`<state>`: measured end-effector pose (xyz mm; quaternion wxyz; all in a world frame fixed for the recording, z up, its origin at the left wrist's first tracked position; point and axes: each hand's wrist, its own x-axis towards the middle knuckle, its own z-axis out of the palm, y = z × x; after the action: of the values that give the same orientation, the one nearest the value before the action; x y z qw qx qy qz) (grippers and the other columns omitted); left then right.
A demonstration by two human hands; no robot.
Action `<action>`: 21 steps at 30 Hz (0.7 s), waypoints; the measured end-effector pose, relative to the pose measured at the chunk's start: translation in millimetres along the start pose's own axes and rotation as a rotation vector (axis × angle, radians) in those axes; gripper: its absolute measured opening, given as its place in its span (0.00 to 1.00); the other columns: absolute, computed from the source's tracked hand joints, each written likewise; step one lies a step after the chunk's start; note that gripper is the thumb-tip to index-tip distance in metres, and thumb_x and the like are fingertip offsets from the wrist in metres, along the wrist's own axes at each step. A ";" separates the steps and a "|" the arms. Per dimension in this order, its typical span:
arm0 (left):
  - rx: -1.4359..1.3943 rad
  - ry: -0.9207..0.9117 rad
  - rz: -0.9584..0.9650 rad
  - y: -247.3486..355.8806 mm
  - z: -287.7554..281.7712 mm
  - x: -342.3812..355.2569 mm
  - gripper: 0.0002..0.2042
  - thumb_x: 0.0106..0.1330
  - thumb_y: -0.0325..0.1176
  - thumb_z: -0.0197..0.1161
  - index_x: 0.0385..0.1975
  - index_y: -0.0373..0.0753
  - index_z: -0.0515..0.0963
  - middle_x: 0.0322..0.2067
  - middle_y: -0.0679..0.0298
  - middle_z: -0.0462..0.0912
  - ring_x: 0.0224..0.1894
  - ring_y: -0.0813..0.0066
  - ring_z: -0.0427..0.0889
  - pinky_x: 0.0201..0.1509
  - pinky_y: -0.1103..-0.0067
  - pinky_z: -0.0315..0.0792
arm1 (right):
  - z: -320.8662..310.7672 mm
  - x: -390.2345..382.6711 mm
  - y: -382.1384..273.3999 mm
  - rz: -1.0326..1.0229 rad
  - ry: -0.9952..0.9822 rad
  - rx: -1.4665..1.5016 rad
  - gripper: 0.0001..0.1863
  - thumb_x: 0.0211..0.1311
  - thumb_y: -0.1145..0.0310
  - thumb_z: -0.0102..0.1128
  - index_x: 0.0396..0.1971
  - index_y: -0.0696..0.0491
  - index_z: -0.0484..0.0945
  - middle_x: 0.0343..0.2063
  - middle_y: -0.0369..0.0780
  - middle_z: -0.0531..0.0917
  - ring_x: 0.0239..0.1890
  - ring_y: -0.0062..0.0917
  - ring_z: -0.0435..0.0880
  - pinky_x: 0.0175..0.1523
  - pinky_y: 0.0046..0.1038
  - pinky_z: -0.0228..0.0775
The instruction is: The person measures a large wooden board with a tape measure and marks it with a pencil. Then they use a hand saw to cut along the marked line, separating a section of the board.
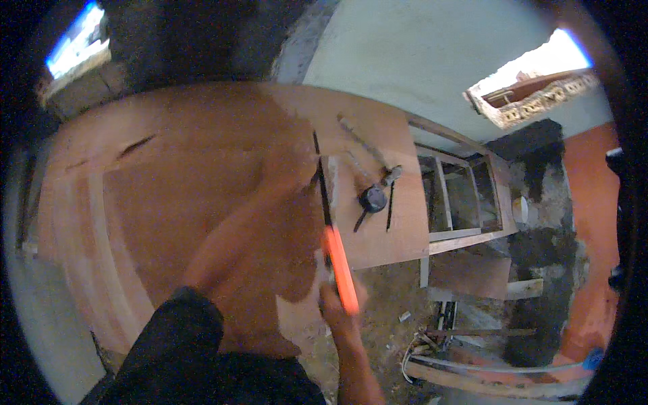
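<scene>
A handsaw (341, 273) with a bright orange handle is gripped in my right hand (331, 300), fingers wrapped round it. Its dark blade appears almost edge-on and runs forward along a line in a large reddish-brown plywood sheet (189, 135). My left arm stretches across the sheet. At its end, my left hand (293, 162) rests on the wood just left of the blade, its fingers blurred against the similar brown. Right of the blade lie a hammer (366, 145), a round dark tape measure (373, 199) and a thin dark pencil-like stick (391, 206).
An open wooden frame (466, 185) extends beyond the sheet's right end. Timber strips (472, 381) and scraps lie on the dirty floor at lower right. A pale wall (405, 54) stands behind, with a bright opening (540, 74). An orange wall section (594, 216) is at far right.
</scene>
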<state>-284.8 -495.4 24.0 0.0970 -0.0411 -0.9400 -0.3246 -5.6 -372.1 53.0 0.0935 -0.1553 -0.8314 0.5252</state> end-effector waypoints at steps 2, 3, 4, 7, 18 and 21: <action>-0.035 0.169 0.118 1.0 -15.3 -1.1 0.16 0.60 0.44 0.63 0.39 0.40 0.85 0.40 0.51 0.87 0.46 0.48 0.85 0.49 0.56 0.78 | 37.3 75.2 -24.8 0.247 -0.026 0.016 0.19 0.60 0.65 0.65 0.48 0.59 0.80 0.32 0.41 0.85 0.35 0.28 0.83 0.40 0.33 0.76; -0.029 0.202 0.151 -0.2 -21.0 -0.8 0.16 0.59 0.44 0.64 0.39 0.40 0.85 0.40 0.51 0.87 0.46 0.48 0.85 0.49 0.57 0.78 | 40.0 87.2 -38.3 0.193 -0.061 0.014 0.20 0.60 0.64 0.66 0.49 0.59 0.80 0.32 0.41 0.85 0.35 0.28 0.83 0.40 0.33 0.76; -0.006 0.159 0.140 -4.3 -22.5 -0.4 0.16 0.59 0.44 0.64 0.39 0.40 0.85 0.40 0.50 0.87 0.46 0.48 0.85 0.49 0.57 0.78 | 41.3 90.1 -49.4 0.172 -0.093 -0.005 0.21 0.60 0.63 0.66 0.50 0.58 0.80 0.33 0.41 0.85 0.35 0.29 0.83 0.41 0.34 0.77; 0.084 -0.001 0.053 -15.5 -7.4 3.7 0.16 0.59 0.44 0.64 0.39 0.40 0.85 0.39 0.50 0.87 0.46 0.48 0.85 0.48 0.57 0.78 | 8.5 34.3 -68.2 0.436 -0.123 -0.197 0.15 0.57 0.68 0.63 0.43 0.59 0.79 0.22 0.37 0.79 0.23 0.23 0.77 0.30 0.30 0.70; 0.194 -0.091 0.075 -10.9 -0.2 0.8 0.19 0.61 0.49 0.62 0.37 0.39 0.87 0.39 0.48 0.87 0.44 0.47 0.85 0.48 0.56 0.78 | 41.5 78.1 -38.8 0.102 -0.021 0.042 0.13 0.66 0.59 0.63 0.33 0.54 0.76 0.18 0.32 0.73 0.18 0.18 0.71 0.23 0.29 0.64; 0.191 -0.099 -0.011 -26.2 7.3 3.5 0.22 0.63 0.53 0.59 0.36 0.39 0.88 0.40 0.47 0.87 0.43 0.46 0.85 0.49 0.55 0.77 | -2.4 -5.1 -36.6 -0.052 -0.058 -0.005 0.17 0.59 0.70 0.63 0.48 0.59 0.77 0.31 0.39 0.81 0.30 0.23 0.80 0.36 0.28 0.73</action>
<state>-293.0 -511.4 3.3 0.0519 -0.0426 -0.9705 -0.2316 -5.9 -386.5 87.1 0.0825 -0.1186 -0.8388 0.5249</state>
